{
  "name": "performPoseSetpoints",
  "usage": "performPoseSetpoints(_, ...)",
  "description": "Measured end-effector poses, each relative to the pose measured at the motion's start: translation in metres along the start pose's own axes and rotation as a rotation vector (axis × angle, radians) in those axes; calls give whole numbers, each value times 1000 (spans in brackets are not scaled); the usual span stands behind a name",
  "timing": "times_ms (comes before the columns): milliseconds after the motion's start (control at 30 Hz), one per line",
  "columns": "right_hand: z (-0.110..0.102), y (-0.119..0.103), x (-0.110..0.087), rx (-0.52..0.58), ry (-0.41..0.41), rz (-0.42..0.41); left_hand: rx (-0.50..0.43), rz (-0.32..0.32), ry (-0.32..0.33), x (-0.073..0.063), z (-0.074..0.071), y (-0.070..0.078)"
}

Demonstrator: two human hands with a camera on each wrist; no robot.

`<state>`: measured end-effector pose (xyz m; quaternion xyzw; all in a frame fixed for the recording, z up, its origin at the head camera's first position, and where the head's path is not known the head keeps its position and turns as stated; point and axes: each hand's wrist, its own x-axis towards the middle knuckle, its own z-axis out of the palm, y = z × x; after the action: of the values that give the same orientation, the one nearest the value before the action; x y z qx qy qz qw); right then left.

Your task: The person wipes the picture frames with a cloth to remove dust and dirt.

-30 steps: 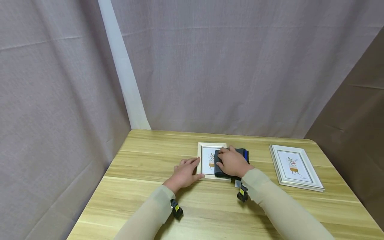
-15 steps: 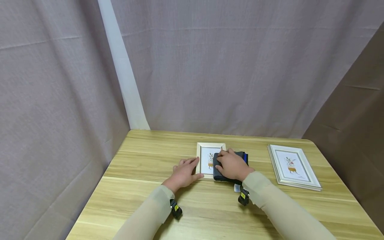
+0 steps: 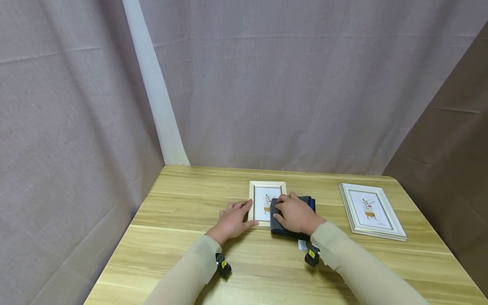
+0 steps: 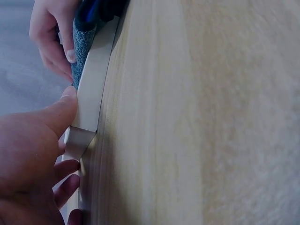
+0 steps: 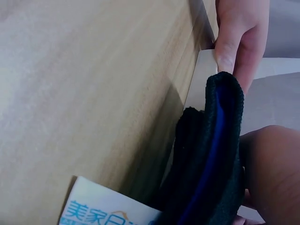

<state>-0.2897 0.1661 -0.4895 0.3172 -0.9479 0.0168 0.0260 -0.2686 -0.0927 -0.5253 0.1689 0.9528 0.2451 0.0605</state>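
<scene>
A wood-grain tabletop (image 3: 259,275) is filling the lower part of the head view, with a mauve-gray curtain (image 3: 274,93) hanging at 12 o'clock, a white strip (image 3: 156,84) slanting down it at 11 o'clock, and a brown curtain (image 3: 453,123) closing off 2 o'clock. A cream picture frame (image 3: 261,202) is lying flat near the far edge; a white picture frame (image 3: 373,211) with layered edges is lying well apart from it at 3 o'clock.

The left hand (image 3: 231,220) is holding the cream frame's 7 o'clock corner, thumb and fingers parted widely along two adjoining edges. The right hand (image 3: 297,214) is gripping a folded gray cloth (image 3: 280,230) at the frame's 4 o'clock, its fingers bent over the top.

The right wrist view is revealing a blue layer inside the fold and Chinese characters on the cloth's label (image 5: 105,204), which is showing only as a small pale tag from the head. The left wrist view is showing the left thumb pressing the frame's near side.

Compared with a second ago, cloth and right hand are sitting farther toward 6 o'clock, leaving more of the frame's far right corner showing.
</scene>
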Motion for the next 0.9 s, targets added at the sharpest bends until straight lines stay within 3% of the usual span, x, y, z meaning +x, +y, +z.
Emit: performPoseSetpoints(900,7,-29,-5,-48,39,-45,20,12,4,0,1,-1)
